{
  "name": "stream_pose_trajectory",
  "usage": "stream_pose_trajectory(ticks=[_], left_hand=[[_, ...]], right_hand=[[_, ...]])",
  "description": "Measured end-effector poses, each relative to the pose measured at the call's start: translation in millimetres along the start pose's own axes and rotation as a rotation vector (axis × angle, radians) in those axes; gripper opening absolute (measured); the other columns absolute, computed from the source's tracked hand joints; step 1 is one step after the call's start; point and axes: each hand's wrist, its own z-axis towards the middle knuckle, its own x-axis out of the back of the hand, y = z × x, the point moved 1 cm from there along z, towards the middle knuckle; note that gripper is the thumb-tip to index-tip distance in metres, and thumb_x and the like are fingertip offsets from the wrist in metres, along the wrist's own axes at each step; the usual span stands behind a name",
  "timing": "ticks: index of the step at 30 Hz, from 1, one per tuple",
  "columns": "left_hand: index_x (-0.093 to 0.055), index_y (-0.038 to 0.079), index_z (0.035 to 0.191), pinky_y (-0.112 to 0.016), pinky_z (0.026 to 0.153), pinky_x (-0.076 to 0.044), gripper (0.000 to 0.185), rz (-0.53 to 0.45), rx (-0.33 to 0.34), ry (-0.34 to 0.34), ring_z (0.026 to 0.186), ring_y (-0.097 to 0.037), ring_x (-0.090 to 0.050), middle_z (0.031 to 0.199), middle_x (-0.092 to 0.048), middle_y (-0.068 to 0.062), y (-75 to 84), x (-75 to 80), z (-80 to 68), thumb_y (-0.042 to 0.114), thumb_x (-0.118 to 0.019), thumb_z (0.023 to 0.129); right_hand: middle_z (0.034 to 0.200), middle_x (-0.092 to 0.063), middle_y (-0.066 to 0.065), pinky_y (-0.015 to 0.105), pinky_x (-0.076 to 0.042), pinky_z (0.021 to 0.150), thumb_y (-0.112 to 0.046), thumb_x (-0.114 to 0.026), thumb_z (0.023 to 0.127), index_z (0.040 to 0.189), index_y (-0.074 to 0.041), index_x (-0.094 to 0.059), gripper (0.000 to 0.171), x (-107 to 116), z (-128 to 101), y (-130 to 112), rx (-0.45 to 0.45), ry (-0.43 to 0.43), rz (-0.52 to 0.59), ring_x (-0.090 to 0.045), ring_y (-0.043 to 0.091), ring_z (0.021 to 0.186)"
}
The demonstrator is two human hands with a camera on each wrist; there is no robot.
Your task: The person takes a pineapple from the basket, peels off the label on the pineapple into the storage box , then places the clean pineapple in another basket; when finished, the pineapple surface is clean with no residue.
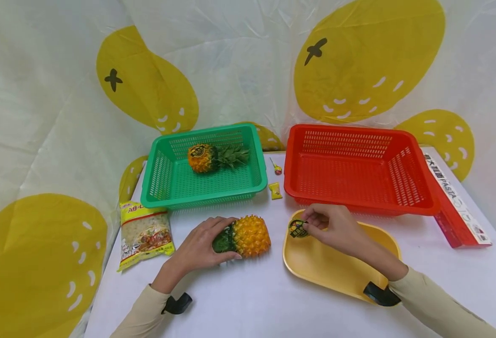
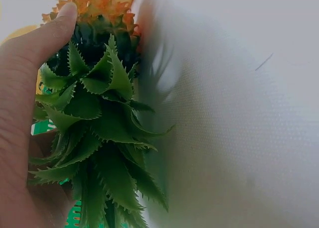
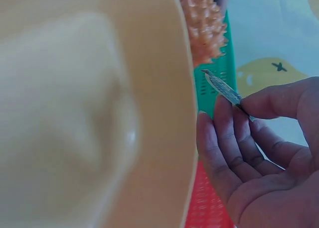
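Note:
My left hand [image 1: 204, 241] grips an orange and green toy pineapple [image 1: 251, 236] that lies on its side on the table. In the left wrist view its toothed green leaves [image 2: 99, 123] run back under my palm, and my thumb lies along the neck. Between thumb and fingertips, my right hand [image 1: 330, 228] pinches a round black sticker [image 1: 298, 228] with a colourful print. That hand is over the left end of a yellow tray [image 1: 315, 267]. Seen edge-on in the right wrist view, the sticker [image 3: 223, 87] looks thin and flat.
A green basket [image 1: 205, 192] at the back left holds another pineapple [image 1: 201, 158] bearing a round label. Right of it stand a lollipop [image 1: 277, 169], a yellow wrapped candy [image 1: 275, 191] and a red basket [image 1: 358, 195]. A food bag [image 1: 145, 234] lies left, a pasta box [image 1: 459, 206] right.

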Motion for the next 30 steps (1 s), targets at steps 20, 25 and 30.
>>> stream_pose_trajectory(ticks=[20, 25, 30], left_hand=[[-0.051, 0.025, 0.158, -0.056, 0.106, -0.046, 0.089, 0.001, 0.036, -0.038, 0.129, -0.028, -0.059, 0.141, -0.062, -0.002, 1.2, 3.5, -1.0, 0.067, -0.081, 0.085], [-0.052, 0.025, 0.158, -0.056, 0.106, -0.046, 0.090, 0.007, 0.034, -0.033, 0.129, -0.028, -0.059, 0.141, -0.063, -0.002, 1.8, 3.1, -0.8, 0.068, -0.080, 0.084], [-0.052, 0.024, 0.157, -0.056, 0.105, -0.047, 0.090, 0.017, 0.017, -0.029, 0.128, -0.028, -0.060, 0.140, -0.063, -0.002, 3.6, 3.3, 1.5, 0.070, -0.078, 0.084]], right_hand=[[0.083, -0.065, -0.004, 0.026, -0.053, 0.065, 0.002, -0.071, 0.086, 0.095, -0.007, -0.070, 0.013, -19.1, -1.2, 36.7, -0.053, -0.226, -0.006, -0.060, 0.016, 0.077], [0.082, -0.065, -0.005, 0.026, -0.052, 0.063, 0.004, -0.071, 0.085, 0.094, -0.007, -0.071, 0.014, -20.3, 0.5, 42.7, -0.030, -0.221, -0.016, -0.059, 0.014, 0.075], [0.079, -0.064, -0.006, 0.026, -0.051, 0.062, 0.005, -0.072, 0.085, 0.092, -0.007, -0.072, 0.013, -21.2, 2.6, 48.8, 0.000, -0.210, -0.054, -0.058, 0.011, 0.072]])
